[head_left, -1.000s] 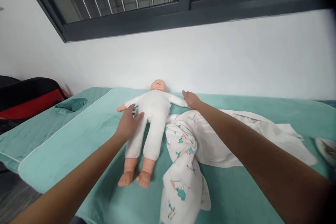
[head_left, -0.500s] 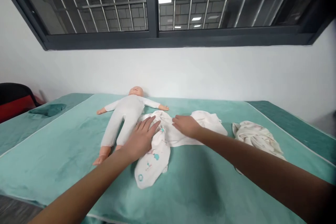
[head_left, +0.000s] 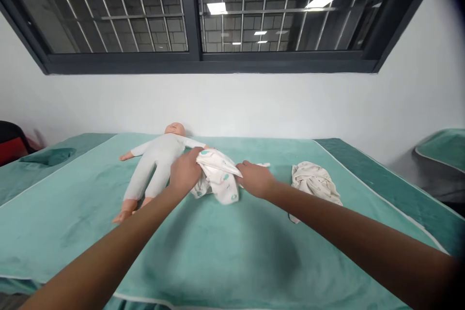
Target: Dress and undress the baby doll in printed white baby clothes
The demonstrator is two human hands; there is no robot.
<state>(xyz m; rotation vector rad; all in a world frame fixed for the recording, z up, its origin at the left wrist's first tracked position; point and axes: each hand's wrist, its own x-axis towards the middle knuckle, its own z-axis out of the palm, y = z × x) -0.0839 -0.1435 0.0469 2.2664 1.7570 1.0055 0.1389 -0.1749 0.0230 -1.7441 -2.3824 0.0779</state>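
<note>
A white baby garment (head_left: 222, 177) with small green and pink prints is bunched up between my two hands. My left hand (head_left: 186, 169) is closed on its left edge. On the other side, my right hand (head_left: 255, 179) grips a pulled-out corner, the fabric stretched between them and its lower part hanging over the bed. A baby doll (head_left: 160, 155) in a white bodysuit lies on its back just left of my left hand, one of its hands partly covered by the garment. Whether the garment is a top or a one-piece I cannot tell.
A crumpled cream patterned cloth (head_left: 314, 181) lies right of my right hand, partly behind my forearm. Everything rests on a green plush bed cover (head_left: 232, 252) against a white wall (head_left: 254, 106). Above is a barred window (head_left: 196, 58); a black and red chair (head_left: 12, 143) stands far left.
Both hands have gone from lying on the spread garment to gripping and gathering it up off the bed. The view has turned slightly right.
</note>
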